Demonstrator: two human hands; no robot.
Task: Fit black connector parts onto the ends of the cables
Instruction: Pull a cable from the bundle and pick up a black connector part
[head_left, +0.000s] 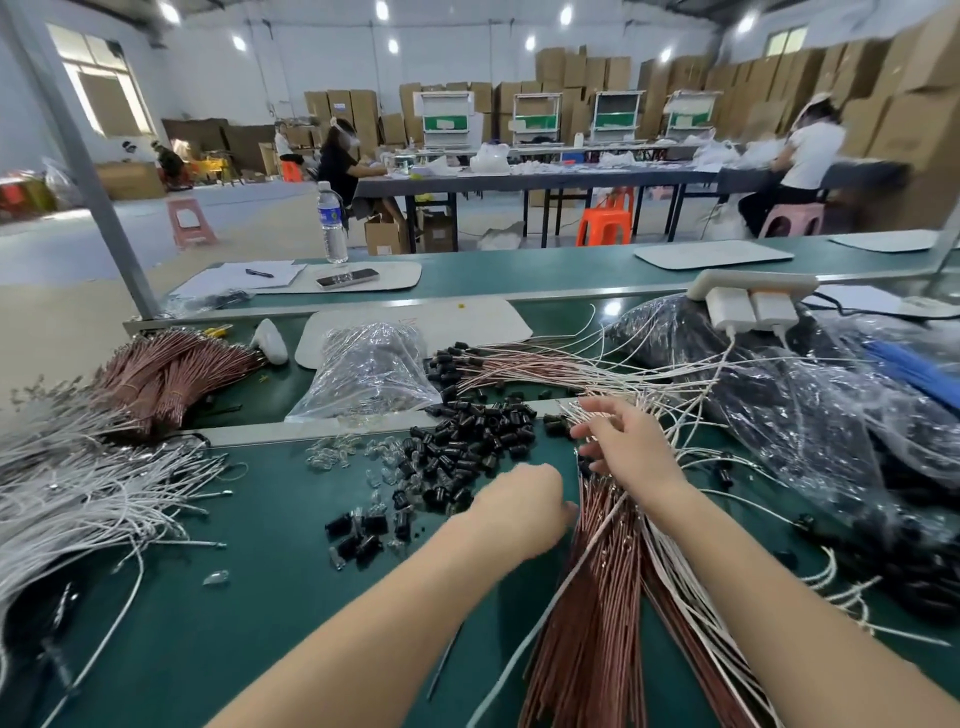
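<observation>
Head view: both forearms reach forward over the green desk (260, 597). The right hand (631, 447) rests, fingers spread loose, on the cables (597, 597) fanning from the near edge. The left hand (519, 506) curls beside them, and what it grasps, if anything, is hidden. Black connector parts (467, 441) are heaped mid-desk.

No text, brand or number can be read. The water bottle (332, 223) toward 11 o'clock has a blue label (330, 214) around it, but the print is too blurred to make out. White stickers (340, 106) on the cardboard boxes (363, 111) at 11 to 12 o'clock are too small to read.
</observation>
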